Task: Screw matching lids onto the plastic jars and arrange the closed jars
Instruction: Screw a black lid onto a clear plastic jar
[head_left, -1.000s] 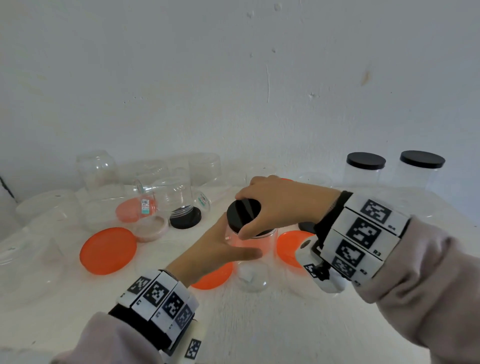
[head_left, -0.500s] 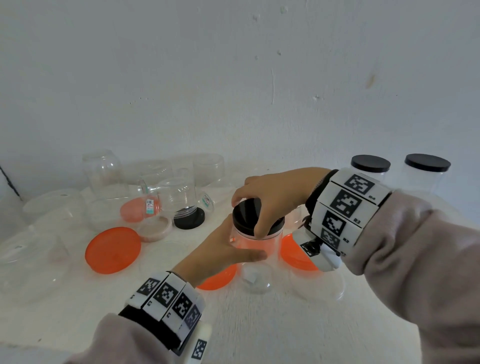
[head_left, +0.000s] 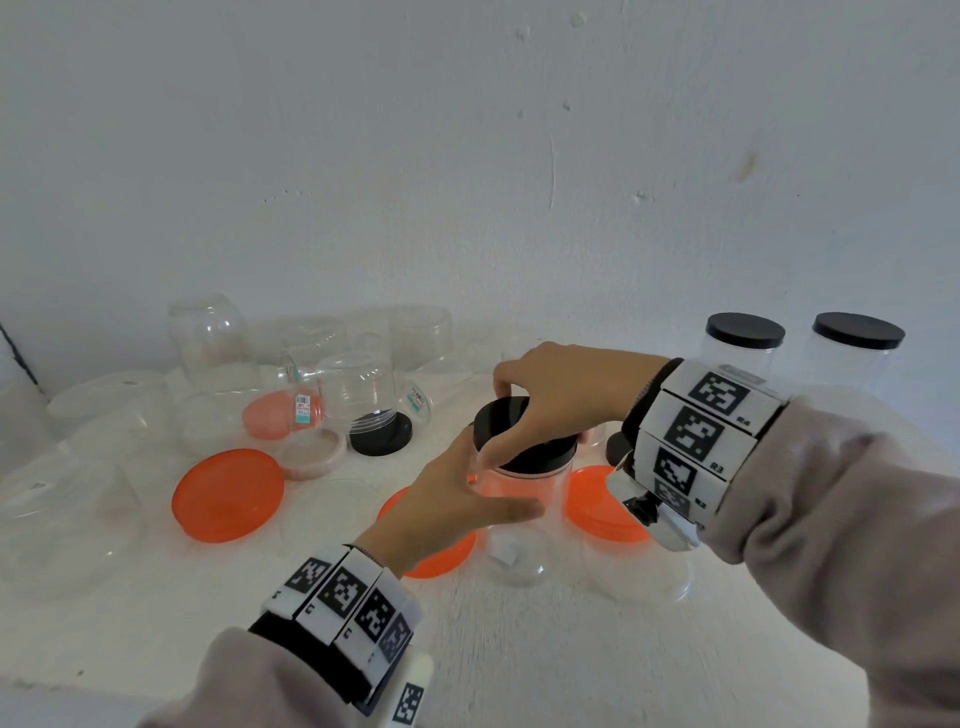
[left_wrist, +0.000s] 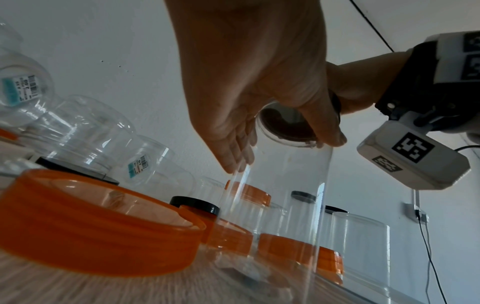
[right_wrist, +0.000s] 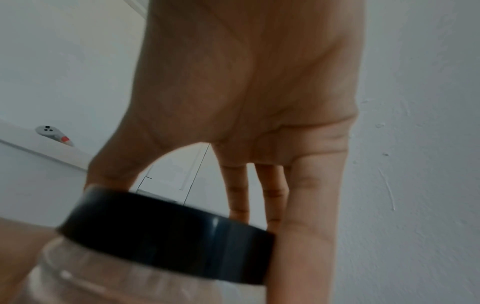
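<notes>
item: clear jar (head_left: 522, 499), upright on the white table (head_left: 519, 660), centre of my head view, capped by a black lid (head_left: 514, 431). walls see-through; orange shows through them from the lids behind. whether the lid is fully seated i cannot tell.

grip, right: my right hand (head_left: 561, 395) arches over the lid, thumb on one side of the rim and fingers (right_wrist: 309, 205) down the other, pinching it across; palm stands clear of the lid's top in the right wrist view.

grip, left: my left hand (head_left: 457, 499) wraps the jar body below the lid, thumb across the front, fingers (left_wrist: 233, 152) round the far wall, curled on it.

room around: an orange lid (head_left: 426, 535) lies under my left wrist, touching or just beside the jar foot; a second orange lid (head_left: 597, 499) lies just right of it, with a low clear tub (head_left: 639, 566) in front of that. open table towards me.

further left: a large orange lid (head_left: 228, 493) flat on the table; a small pinkish lid (head_left: 311, 452) beside it; an inverted clear jar (head_left: 358, 389) standing on a black lid (head_left: 382, 439); more clear jars (head_left: 208, 338) heaped towards the wall (head_left: 467, 156).

far right, by the wall: two closed jars with black lids (head_left: 745, 332) (head_left: 857, 330), side by side, well apart from my hands.
</notes>
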